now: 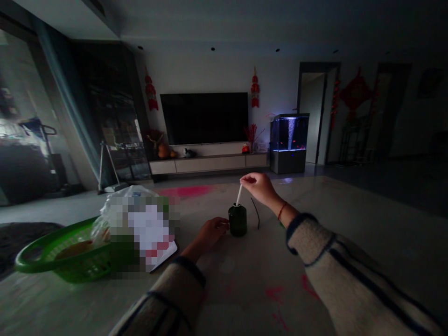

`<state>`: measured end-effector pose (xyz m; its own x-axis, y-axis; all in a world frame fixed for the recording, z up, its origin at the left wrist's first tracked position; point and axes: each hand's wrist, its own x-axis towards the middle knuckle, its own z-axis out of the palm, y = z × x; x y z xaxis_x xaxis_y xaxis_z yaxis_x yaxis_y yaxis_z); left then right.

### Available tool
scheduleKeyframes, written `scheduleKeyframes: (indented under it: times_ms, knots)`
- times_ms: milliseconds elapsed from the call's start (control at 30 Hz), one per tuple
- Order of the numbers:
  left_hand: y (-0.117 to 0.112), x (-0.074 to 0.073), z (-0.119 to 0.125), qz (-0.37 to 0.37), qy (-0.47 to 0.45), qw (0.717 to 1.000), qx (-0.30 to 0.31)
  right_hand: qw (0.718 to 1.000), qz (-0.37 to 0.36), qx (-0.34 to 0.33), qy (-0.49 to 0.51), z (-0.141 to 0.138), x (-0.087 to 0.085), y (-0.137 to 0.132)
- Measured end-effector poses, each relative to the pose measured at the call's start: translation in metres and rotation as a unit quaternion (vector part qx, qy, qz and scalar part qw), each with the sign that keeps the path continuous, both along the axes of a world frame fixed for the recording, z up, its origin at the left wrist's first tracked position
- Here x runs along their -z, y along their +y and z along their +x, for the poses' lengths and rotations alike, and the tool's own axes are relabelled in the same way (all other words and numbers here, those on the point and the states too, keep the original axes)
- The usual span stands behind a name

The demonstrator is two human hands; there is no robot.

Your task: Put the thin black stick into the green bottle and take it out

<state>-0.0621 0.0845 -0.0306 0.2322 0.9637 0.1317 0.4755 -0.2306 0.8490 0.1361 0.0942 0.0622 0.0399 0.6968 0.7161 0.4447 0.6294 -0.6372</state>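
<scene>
On the table a small dark green bottle (237, 224) stands upright with a narrow neck. My right hand (261, 187) pinches the top of a thin white stick (239, 195), whose lower end is in the bottle's mouth. The stick leans slightly to the right. At the bottle's left side my left hand (213, 232) has its fingers curled against the glass, steadying it low down; some fingertips are hidden. A thin dark curved strip (258, 215) lies on the table just right of the bottle.
A green plastic basket (75, 270) with a clear plastic bag (122, 200) stands at the left. A flat white item, partly blurred, leans by it. Red marks (275, 293) show on the pale table (245, 284). Farther off are a television (205, 117) and a lit aquarium (290, 133).
</scene>
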Motion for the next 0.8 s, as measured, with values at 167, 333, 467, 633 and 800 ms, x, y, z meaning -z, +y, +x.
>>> scheduleKeyframes:
  times_ms: [167, 333, 467, 633, 800]
  knots:
    - [0.000, -0.001, 0.001, -0.009, 0.008, 1.000, -0.006, 0.999, -0.034, -0.012, -0.030, -0.003, 0.011, 0.001]
    - [-0.002, -0.003, 0.001, 0.007, 0.011, 1.000, 0.014, 0.995, -0.045, -0.030, -0.081, -0.006, 0.017, -0.001]
    - [-0.002, -0.004, 0.001, 0.004, 0.006, 1.000, 0.011, 0.992, -0.059, -0.044, -0.106, -0.007, 0.020, -0.002]
    - [-0.001, -0.003, 0.002, 0.001, -0.005, 1.000, 0.004, 0.986, -0.055, -0.061, -0.147, -0.007, 0.023, -0.002]
    - [-0.001, -0.002, 0.003, -0.009, -0.024, 1.000, 0.003, 0.980, -0.062, -0.079, -0.172, -0.007, 0.023, -0.003]
